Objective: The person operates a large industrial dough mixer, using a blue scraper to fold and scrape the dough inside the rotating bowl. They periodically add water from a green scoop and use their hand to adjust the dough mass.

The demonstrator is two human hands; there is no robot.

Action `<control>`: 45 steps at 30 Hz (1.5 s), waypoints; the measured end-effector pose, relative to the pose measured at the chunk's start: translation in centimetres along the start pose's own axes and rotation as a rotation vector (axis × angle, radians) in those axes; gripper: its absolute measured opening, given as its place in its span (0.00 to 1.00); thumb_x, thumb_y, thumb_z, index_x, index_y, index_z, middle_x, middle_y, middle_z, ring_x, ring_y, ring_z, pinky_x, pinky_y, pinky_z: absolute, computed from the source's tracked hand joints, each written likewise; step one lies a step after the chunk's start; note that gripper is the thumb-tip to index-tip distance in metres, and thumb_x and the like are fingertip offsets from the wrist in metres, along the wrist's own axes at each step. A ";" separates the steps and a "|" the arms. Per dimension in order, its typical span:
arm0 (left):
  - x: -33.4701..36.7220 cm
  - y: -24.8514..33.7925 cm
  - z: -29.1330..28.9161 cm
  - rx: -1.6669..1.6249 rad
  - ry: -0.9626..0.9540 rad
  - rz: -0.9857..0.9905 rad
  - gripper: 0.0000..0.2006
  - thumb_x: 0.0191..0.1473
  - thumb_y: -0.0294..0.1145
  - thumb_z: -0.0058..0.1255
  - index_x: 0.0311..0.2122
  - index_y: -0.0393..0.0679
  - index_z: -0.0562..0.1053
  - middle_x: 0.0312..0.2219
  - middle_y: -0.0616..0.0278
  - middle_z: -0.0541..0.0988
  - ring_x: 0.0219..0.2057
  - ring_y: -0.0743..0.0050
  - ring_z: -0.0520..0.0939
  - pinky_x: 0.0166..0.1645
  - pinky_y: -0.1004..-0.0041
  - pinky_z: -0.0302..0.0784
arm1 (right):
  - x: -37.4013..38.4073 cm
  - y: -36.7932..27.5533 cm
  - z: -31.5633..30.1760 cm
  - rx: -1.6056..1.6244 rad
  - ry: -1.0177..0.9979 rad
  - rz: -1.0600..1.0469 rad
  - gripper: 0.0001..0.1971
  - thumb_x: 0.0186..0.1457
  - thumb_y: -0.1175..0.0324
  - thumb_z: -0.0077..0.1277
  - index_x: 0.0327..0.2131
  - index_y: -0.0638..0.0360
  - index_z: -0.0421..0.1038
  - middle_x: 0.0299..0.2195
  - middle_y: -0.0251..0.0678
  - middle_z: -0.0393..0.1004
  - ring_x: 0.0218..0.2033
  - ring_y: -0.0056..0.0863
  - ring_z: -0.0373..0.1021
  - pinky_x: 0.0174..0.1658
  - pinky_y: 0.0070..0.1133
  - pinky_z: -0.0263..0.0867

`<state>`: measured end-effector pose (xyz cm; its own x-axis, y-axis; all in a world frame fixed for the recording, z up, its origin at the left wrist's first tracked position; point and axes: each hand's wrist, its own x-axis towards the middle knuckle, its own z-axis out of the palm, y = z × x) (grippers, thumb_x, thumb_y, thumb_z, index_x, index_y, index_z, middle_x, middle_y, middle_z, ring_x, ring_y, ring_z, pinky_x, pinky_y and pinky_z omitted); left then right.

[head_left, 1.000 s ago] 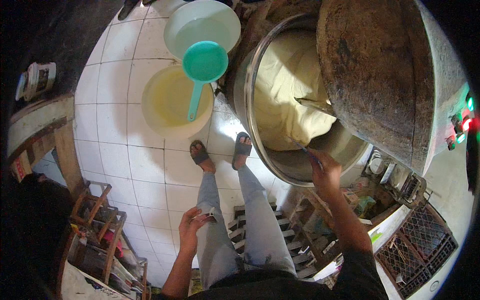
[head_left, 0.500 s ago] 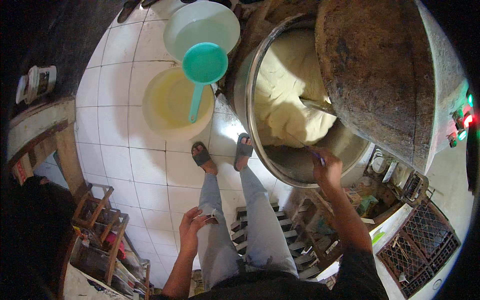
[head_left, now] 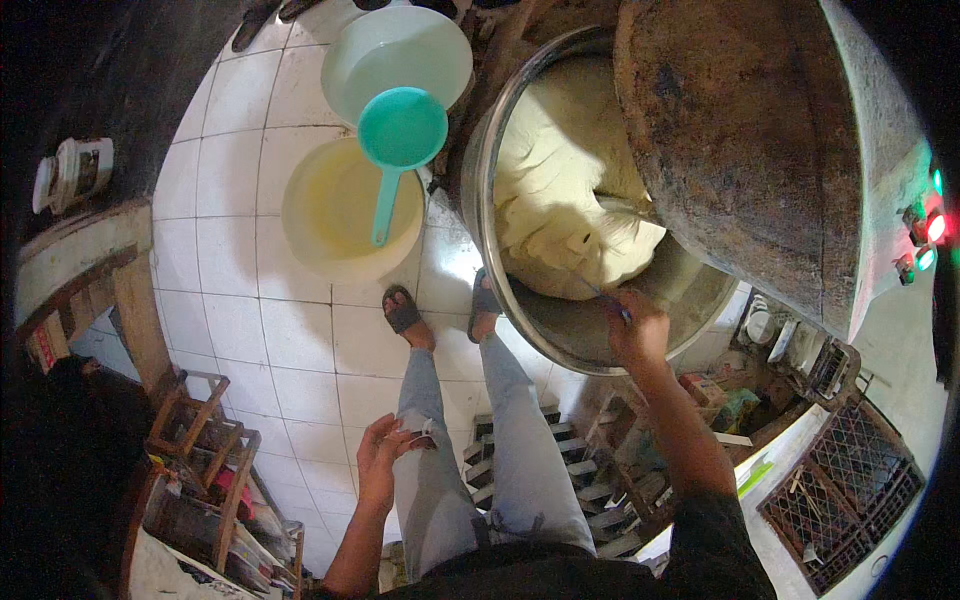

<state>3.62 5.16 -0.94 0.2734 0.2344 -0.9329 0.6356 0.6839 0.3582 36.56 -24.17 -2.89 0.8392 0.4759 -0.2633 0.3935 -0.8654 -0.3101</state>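
My right hand [head_left: 638, 330] reaches over the near rim of a large steel mixing bowl [head_left: 720, 292], closed round a thin tool [head_left: 592, 288] with a blue-purple handle. The tool's slim grey end meets the near edge of a big mass of pale dough [head_left: 540, 215]; whether it is a knife I cannot tell. A small dark mark shows on the dough by the tool. A metal mixer arm [head_left: 630, 208] presses into the dough from the right. My left hand [head_left: 382, 455] hangs by my left knee, fingers apart and slightly bent, holding nothing.
A brown-stained machine housing [head_left: 740, 140] overhangs the bowl's right side. On the floor to the left stand a white basin [head_left: 335, 75] and a pale tub [head_left: 300, 215] of yellowish liquid, with a green dipper [head_left: 402, 128] across them. Lit buttons [head_left: 936, 227] glow far right. A wooden rack [head_left: 205, 430] stands left.
My right hand has moved slightly left with the tool. The dough surface has shifted, and a dark mark now shows on it. My left hand stays by the knee.
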 end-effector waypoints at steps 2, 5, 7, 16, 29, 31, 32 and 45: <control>0.0 -1.0 -1.0 0.038 0.002 0.004 0.26 0.63 0.37 0.53 0.60 0.32 0.65 0.55 0.46 0.72 0.52 0.58 0.79 0.59 0.61 0.75 | -2.9 -0.2 -1.8 0.194 0.066 0.040 0.19 0.50 0.77 0.57 0.47 0.51 0.79 0.45 0.43 0.81 0.44 0.45 0.78 0.45 0.34 0.76; 0.1 -1.9 -2.0 0.043 0.015 -0.015 0.26 0.62 0.39 0.51 0.61 0.35 0.65 0.56 0.47 0.72 0.56 0.57 0.76 0.58 0.60 0.73 | -2.0 2.1 -2.9 0.221 0.309 0.062 0.19 0.50 0.76 0.57 0.48 0.52 0.79 0.46 0.42 0.81 0.44 0.46 0.78 0.45 0.33 0.76; 0.5 -1.6 -1.4 0.033 0.003 0.008 0.25 0.62 0.37 0.52 0.61 0.35 0.66 0.55 0.47 0.73 0.53 0.58 0.78 0.59 0.60 0.74 | 3.2 4.7 -1.8 -0.086 0.370 0.104 0.22 0.47 0.78 0.57 0.49 0.51 0.80 0.44 0.45 0.81 0.41 0.47 0.79 0.42 0.34 0.76; 0.2 -1.8 -0.6 0.041 -0.013 0.019 0.25 0.63 0.37 0.53 0.60 0.34 0.66 0.54 0.48 0.73 0.52 0.59 0.79 0.59 0.61 0.75 | -2.8 0.4 -1.4 0.143 0.031 0.020 0.18 0.48 0.76 0.60 0.45 0.51 0.81 0.41 0.45 0.82 0.40 0.46 0.79 0.44 0.34 0.76; 0.1 -2.2 0.9 0.021 -0.036 0.000 0.23 0.63 0.34 0.51 0.59 0.32 0.66 0.53 0.48 0.73 0.52 0.58 0.78 0.57 0.60 0.77 | 3.4 1.2 3.9 -0.049 0.141 -0.023 0.19 0.43 0.74 0.59 0.42 0.49 0.80 0.41 0.41 0.81 0.38 0.45 0.79 0.41 0.37 0.76; 0.0 -2.4 0.7 0.010 -0.032 -0.003 0.23 0.63 0.34 0.52 0.59 0.32 0.66 0.53 0.48 0.73 0.52 0.58 0.78 0.57 0.60 0.77 | -0.3 0.7 0.1 0.070 0.074 -0.008 0.20 0.46 0.77 0.56 0.44 0.49 0.81 0.41 0.42 0.82 0.39 0.45 0.80 0.43 0.36 0.77; -0.1 -2.4 0.5 0.000 -0.026 -0.002 0.23 0.63 0.34 0.52 0.59 0.32 0.66 0.53 0.48 0.73 0.52 0.58 0.78 0.57 0.60 0.77 | -1.4 0.7 -1.4 0.074 0.117 -0.020 0.20 0.46 0.77 0.56 0.45 0.50 0.81 0.41 0.42 0.82 0.40 0.45 0.80 0.44 0.35 0.77; -0.1 -2.2 0.1 0.124 -0.070 0.041 0.25 0.64 0.40 0.49 0.61 0.37 0.65 0.55 0.48 0.73 0.55 0.57 0.77 0.60 0.59 0.73 | 3.2 -0.5 0.9 0.073 0.093 -0.013 0.13 0.54 0.71 0.60 0.45 0.51 0.81 0.39 0.45 0.81 0.36 0.47 0.79 0.37 0.33 0.75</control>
<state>2.25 3.56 -1.61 0.3478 0.2085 -0.9141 0.7062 0.5831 0.4016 38.75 -22.06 -4.36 0.8670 0.4671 -0.1738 0.3787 -0.8441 -0.3796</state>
